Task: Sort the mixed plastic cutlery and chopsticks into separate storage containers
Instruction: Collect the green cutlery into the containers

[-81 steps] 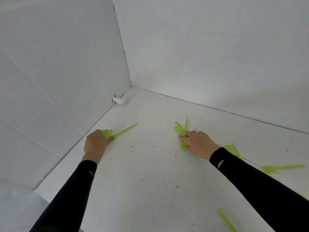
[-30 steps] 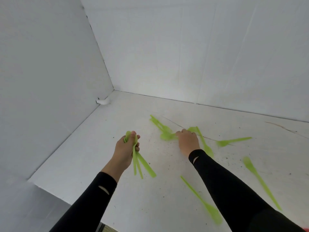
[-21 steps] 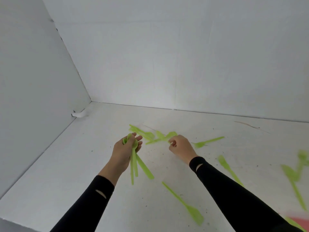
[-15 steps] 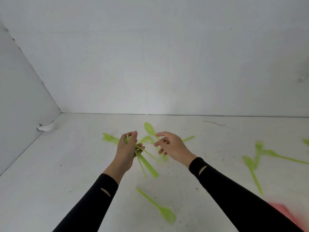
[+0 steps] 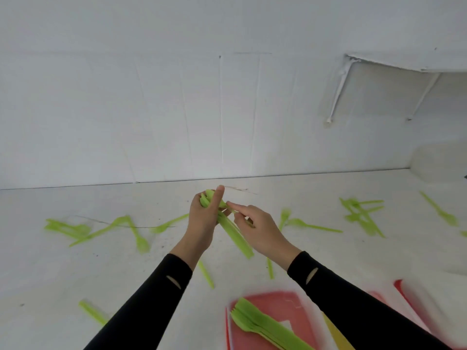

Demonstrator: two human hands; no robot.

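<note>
A bunch of green cutlery (image 5: 236, 237) sits in the left hand (image 5: 204, 223), its fingers (image 5: 218, 198) curled round it. The right hand (image 5: 260, 231) touches it (pinching or not, I cannot tell). Loose pieces (image 5: 310, 226) lie on the table (image 5: 75, 269) beside both hands.

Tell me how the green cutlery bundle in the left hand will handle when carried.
Probably light: the left hand grips the bundle by one end. Likely stiff: the handles jut straight. Pieces may slip: they fan unevenly.
</note>
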